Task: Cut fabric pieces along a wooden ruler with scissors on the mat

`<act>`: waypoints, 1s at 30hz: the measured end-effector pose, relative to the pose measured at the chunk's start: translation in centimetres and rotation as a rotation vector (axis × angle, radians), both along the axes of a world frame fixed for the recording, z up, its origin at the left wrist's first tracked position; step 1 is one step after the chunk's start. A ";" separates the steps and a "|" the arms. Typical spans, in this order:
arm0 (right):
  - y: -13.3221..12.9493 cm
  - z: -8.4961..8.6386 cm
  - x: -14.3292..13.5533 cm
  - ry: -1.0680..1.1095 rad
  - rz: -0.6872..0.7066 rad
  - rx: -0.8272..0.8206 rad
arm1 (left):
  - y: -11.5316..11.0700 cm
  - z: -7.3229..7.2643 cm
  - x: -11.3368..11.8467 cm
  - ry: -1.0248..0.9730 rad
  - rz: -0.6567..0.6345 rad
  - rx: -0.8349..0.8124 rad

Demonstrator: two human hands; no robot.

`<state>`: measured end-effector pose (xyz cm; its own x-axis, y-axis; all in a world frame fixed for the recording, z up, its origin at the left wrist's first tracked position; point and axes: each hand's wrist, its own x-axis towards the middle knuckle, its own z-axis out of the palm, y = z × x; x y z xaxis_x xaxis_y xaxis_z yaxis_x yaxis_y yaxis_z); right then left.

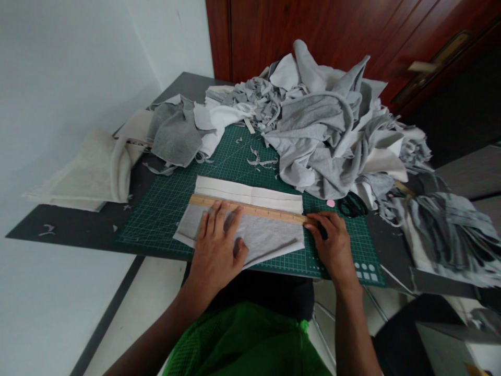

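One dark table (78, 235) carries a green cutting mat (148, 222) under both hands. A big heap of grey and white cloth (329, 120) sits beyond the right hand, a strip bundle (462, 224) out to its right, cream fabric (90, 172) left of and beyond the left hand. The grey fabric piece (270, 235) lies under the left hand and just left of the right fingertips, its white band (235, 190) on the far side. Left hand (217, 245) is open, flat, fingers spread on ruler and cloth; right hand (334, 245) pinches the ruler's right end. The wooden ruler (270, 212) runs crosswise between them, long axis sloping slightly toward the person at the right; its right end is nearest the right hand, its left end past the left fingertips. A black looped item (352, 204), unclear, and a pink disc (331, 203) lie just beyond the right hand.
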<state>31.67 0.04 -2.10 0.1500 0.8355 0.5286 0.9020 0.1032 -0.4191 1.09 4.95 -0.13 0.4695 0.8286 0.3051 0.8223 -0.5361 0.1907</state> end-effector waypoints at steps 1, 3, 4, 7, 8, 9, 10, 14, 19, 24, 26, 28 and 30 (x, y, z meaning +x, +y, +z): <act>0.0 0.0 0.0 0.001 0.001 -0.001 | 0.0 0.0 0.0 -0.001 0.000 0.000; 0.0 0.0 0.1 0.003 0.002 -0.003 | 0.0 0.0 0.0 -0.007 -0.001 0.000; 0.0 0.0 0.1 0.005 0.002 -0.005 | 0.0 0.0 0.0 -0.009 0.001 -0.002; 0.0 0.0 0.1 0.010 0.001 -0.013 | 0.0 0.1 0.0 -0.008 0.007 -0.005; 0.0 0.0 0.1 0.010 0.001 -0.016 | 0.0 0.1 0.0 -0.004 0.006 -0.006; 0.0 0.0 0.0 0.011 0.000 -0.018 | 0.0 0.1 0.0 0.000 0.004 -0.005; 0.0 0.1 0.0 0.011 -0.001 -0.018 | 0.0 0.2 0.0 0.003 0.001 -0.003; -0.2 0.4 -0.1 0.018 0.009 -0.031 | 0.0 0.1 0.0 0.012 0.004 0.003; -0.4 0.8 1.9 0.001 -0.226 0.061 | -0.1 0.0 0.0 0.010 0.003 -0.013; 1.5 0.8 4.7 -0.059 -0.263 0.003 | 0.0 0.0 -0.1 0.008 0.007 -0.023; 2.6 0.7 5.3 -0.083 -0.258 -0.039 | 0.0 -0.1 -0.1 0.003 0.008 -0.018; 3.4 0.6 5.6 -0.102 -0.264 -0.071 | 0.0 -0.2 -0.1 -0.003 0.011 -0.014; 3.9 0.7 5.7 -0.113 -0.260 -0.096 | -0.1 -0.2 -0.1 -0.005 0.012 -0.013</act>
<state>37.32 3.96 -1.36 0.3100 0.8236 0.4749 0.9345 -0.1721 -0.3115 1.03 4.89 -0.31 0.4581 0.8380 0.2967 0.8274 -0.5239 0.2023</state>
